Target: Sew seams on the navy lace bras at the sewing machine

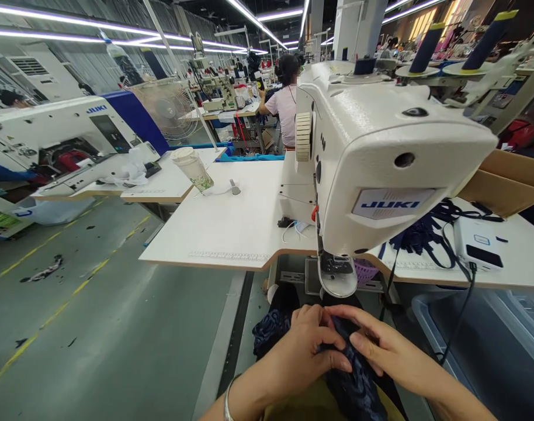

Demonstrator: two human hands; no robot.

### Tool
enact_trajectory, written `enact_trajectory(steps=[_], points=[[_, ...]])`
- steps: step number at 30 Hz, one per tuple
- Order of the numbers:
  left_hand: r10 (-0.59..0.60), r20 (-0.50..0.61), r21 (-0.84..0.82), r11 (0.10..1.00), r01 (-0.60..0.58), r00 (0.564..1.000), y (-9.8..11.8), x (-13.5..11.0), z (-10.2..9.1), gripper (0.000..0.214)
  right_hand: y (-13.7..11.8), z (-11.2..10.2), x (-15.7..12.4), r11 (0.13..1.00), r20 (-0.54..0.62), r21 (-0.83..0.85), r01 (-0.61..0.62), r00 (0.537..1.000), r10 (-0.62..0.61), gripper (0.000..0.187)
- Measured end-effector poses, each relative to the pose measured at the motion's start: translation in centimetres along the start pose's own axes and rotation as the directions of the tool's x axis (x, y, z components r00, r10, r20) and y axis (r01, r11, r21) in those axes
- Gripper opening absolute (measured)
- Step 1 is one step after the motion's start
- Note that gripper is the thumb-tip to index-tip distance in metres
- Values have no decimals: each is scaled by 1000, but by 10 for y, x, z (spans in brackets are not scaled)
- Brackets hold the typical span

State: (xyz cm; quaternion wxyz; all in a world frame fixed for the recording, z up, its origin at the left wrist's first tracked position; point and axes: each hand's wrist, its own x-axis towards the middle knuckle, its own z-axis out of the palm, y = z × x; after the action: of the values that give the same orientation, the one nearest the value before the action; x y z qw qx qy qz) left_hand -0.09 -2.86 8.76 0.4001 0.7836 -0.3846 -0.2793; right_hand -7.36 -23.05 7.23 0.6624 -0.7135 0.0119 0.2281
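Dark navy patterned fabric (pixel 354 374) lies across my lap, and another bunched part of it (pixel 269 330) shows to the left. My left hand (pixel 315 339) grips the fabric from the left, with fingers curled and thumb pressed on it. From the right, my right hand (pixel 372 336) pinches the same cloth, its fingertips close to those of the left. Just beyond both hands is the small rounded work plate (pixel 339 285) of a white JUKI sewing machine (pixel 394 140). The exact edge held between my fingers is hidden.
A white table (pixel 232 216) bears a paper cup (pixel 192 169) at its back left. On the right are navy straps (pixel 418 237), a white device with a cable (pixel 479 242), and a cardboard box (pixel 508 181). Below stands a plastic bin (pixel 481 345). A person (pixel 285 105) sits ahead.
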Motion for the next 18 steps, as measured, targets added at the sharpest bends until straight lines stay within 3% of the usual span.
enact_trajectory(steps=[3,7,10,12,14,16,18], points=[[-6,-36,144,989,11,999,2,1,-3,23,5,2,1,999,56,38,-4,998,2,48],[60,-32,159,986,-54,998,6,2,-8,21,13,5,5,994,126,103,33,991,-46,49],[60,-37,62,996,-58,998,7,0,-10,17,12,4,7,994,47,15,112,993,-113,32],[35,-37,5,999,-35,999,7,-2,-11,13,10,3,7,988,-32,-30,153,987,-154,31],[18,-29,16,1000,-18,999,7,-3,-12,10,9,3,7,988,-74,30,153,986,-151,29],[16,-26,86,996,-14,1000,9,-4,-12,13,11,6,7,984,-42,136,116,993,-112,26],[31,-5,158,987,-29,1000,13,-4,-14,15,15,8,9,974,68,218,59,995,-76,46]])
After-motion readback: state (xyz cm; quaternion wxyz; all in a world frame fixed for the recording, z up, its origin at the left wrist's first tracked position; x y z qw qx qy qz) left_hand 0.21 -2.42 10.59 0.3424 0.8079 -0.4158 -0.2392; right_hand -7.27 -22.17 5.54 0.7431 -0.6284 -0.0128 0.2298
